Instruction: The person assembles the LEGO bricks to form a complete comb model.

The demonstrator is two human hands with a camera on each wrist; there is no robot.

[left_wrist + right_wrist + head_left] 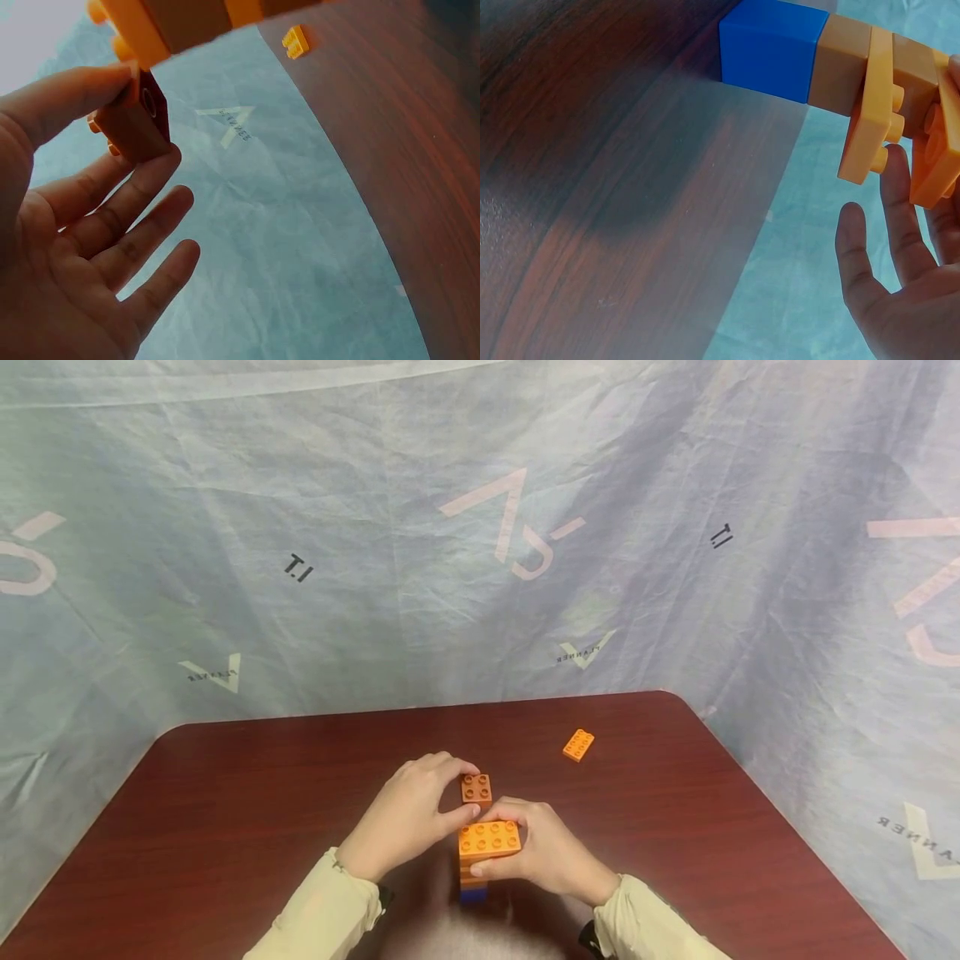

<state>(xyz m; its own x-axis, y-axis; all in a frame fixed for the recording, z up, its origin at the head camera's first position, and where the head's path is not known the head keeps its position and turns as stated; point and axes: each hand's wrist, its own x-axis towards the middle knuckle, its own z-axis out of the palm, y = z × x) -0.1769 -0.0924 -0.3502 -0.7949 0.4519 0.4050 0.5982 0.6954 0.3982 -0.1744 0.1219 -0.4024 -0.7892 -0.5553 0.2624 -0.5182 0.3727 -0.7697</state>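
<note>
My left hand (405,814) pinches a small dark-orange toy building brick (476,792) with two rows of studs between thumb and fingers. In the left wrist view this brick (133,127) is held tilted, its hollow underside partly showing. Just nearer me stands a tower of bricks, with a bright orange plate (489,840) on top. My right hand (546,847) grips that top plate at its right end, thumb on the near side. The right wrist view shows the tower's blue block (772,52) at the base, then alternating brown-orange bricks (841,64) and orange plates (870,112).
A loose orange plate (578,745) lies toward the back right of the dark red wooden table (262,810). A grey printed cloth (375,568) hangs behind and along both sides of the table.
</note>
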